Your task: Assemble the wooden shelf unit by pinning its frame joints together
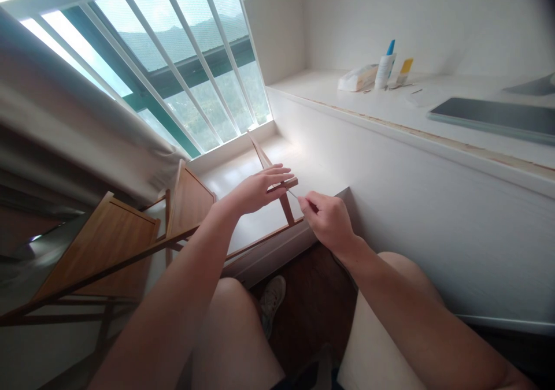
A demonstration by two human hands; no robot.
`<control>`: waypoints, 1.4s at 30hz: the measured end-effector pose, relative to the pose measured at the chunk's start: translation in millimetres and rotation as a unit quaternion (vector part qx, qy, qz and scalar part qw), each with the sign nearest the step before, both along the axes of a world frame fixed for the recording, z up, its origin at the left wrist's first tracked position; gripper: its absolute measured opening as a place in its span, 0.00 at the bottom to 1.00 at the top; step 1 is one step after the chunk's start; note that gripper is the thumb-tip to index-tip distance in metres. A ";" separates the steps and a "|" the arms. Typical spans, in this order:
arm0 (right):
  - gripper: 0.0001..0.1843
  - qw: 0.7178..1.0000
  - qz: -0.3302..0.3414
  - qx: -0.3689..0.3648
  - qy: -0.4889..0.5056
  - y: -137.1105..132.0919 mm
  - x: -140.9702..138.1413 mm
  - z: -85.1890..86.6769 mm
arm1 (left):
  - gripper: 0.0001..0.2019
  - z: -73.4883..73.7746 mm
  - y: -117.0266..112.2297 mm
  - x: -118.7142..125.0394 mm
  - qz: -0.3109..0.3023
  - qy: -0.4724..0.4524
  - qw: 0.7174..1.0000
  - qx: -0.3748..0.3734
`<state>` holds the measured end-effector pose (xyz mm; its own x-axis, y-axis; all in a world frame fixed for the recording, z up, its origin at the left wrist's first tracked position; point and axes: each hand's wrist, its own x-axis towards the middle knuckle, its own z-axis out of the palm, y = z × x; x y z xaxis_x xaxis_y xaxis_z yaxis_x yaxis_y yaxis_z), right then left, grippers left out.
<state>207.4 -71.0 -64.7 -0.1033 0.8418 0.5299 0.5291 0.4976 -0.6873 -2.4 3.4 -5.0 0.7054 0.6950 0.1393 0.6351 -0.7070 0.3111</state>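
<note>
To the left of the smooth-grained wooden rack (189, 202) hangs a draped curtain (87, 101); beyond the rack is a barred window (197, 60). On its right, a rough-edged white counter (310, 85) bears a soft packet (358, 78), a blue-tipped bottle (384, 72), its print too blurred to read, and a flat dark slab (498, 117). At the rack's right end, the right hand (327, 216) pinches a thin rod (292, 194) tightly; the left hand (266, 186), fingers outstretched, partly hides the wood, its hold unclear.
</note>
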 end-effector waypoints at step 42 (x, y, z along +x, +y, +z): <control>0.17 0.994 0.016 0.078 -0.074 1.4 -0.6 1.3 | 0.22 -1.2 1.7 1.4 -0.005 -0.001 1.000 0.003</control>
<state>206.7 -69.6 -63.4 -0.2149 0.7456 0.6308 0.6014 0.6100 -0.5160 -1.0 5.1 -6.2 0.7124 0.6866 0.1451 0.6266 -0.7154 0.3091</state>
